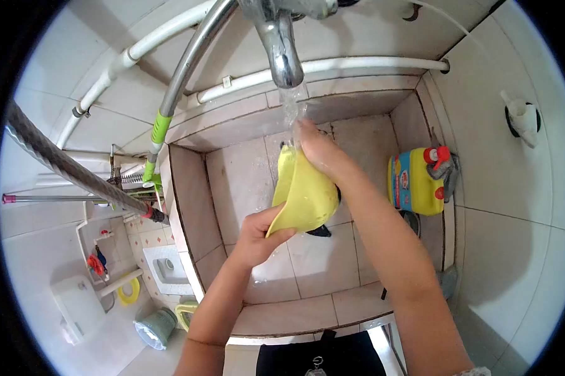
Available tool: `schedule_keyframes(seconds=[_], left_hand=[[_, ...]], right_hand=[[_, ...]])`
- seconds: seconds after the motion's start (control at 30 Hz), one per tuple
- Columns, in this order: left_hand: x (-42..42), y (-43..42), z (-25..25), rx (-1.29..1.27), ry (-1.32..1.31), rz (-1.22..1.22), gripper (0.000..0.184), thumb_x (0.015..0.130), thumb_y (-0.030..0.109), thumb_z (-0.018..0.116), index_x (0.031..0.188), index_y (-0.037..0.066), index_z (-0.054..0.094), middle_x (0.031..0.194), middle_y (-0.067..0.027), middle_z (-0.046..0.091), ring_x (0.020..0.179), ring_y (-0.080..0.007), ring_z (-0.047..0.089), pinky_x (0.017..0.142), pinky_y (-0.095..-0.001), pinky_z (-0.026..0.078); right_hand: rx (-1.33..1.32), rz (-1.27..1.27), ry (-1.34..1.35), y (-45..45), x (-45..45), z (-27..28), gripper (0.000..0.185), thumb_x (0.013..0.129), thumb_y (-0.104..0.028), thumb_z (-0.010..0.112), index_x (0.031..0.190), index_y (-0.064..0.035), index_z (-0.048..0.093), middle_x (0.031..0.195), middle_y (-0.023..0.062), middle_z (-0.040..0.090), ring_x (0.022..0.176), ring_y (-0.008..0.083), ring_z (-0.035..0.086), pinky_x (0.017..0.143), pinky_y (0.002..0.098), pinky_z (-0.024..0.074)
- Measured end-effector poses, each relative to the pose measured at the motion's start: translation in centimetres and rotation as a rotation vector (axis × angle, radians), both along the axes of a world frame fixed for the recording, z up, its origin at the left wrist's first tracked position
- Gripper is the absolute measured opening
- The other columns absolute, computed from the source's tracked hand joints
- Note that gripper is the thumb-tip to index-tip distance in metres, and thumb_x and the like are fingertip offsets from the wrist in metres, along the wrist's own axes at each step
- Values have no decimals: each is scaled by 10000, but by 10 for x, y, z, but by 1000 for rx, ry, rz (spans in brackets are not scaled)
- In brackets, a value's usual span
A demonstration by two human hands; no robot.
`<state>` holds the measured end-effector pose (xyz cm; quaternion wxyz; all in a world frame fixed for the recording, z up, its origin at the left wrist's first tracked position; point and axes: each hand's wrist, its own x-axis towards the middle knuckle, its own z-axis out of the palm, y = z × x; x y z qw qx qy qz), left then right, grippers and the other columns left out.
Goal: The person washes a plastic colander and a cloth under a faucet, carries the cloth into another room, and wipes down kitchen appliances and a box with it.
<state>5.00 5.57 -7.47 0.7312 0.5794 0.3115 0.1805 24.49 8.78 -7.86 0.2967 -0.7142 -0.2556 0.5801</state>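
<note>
A yellow flexible bowl-like piece [311, 197] is held tilted over the tiled basin [232, 182]. My left hand [260, 235] grips its lower left edge, thumb on one side and fingers on the other. My right hand [317, 147] is at its upper end, under the water running from the metal faucet [285, 59]; its fingertips are blurred by the stream, and what they hold is unclear. Below the yellow piece, a small dark object [319, 231] lies on the basin floor.
A yellow jug with a red cap [419, 182] stands at the basin's right side. A green and silver pole [160, 128] and a ribbed hose [76, 156] cross the left. A squat toilet [168, 269] and a bucket [156, 328] are lower left.
</note>
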Motion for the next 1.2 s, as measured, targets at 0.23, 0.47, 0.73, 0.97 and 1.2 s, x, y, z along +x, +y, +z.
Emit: schedule_keyframes(seconds=[0.23,0.47,0.73,0.97,1.2], left_hand=[[-31,17,4,-54,-4,-76,422,755,-28,644,1164,-23,544,1016,-41,618,904,-88,549,805,-243,436],[-46,42,13,-328,-178,-133,433,702,-44,664,1122,-51,564,1000,-79,637,890,-120,586,814,-257,448],[-45,43,13,-307,-135,-140,421,700,-47,660,1112,-56,570,980,-76,642,864,-120,589,805,-249,445],[-43,46,11,-277,-115,-164,429,703,-46,656,1122,-53,565,994,-68,634,883,-114,576,809,-242,440],[6,49,17,-385,-131,221,397,785,22,586,1169,-48,515,1062,-100,601,978,-174,560,872,-294,418]], right_hand=[[665,-82,169,-52,-15,-4,350,854,-247,504,1151,-73,567,1157,101,566,1077,204,521,895,295,403],[360,344,329,-31,26,41,205,781,-181,613,947,-61,612,905,3,562,884,102,490,783,242,379],[206,339,416,-22,25,42,163,758,-202,645,829,-64,595,765,-19,541,779,80,480,735,231,355],[188,306,457,-20,27,37,188,751,-220,668,837,-66,602,771,-5,570,769,88,506,701,222,372],[297,-549,438,-22,24,-42,385,698,-227,732,963,21,603,899,84,613,799,178,581,674,287,463]])
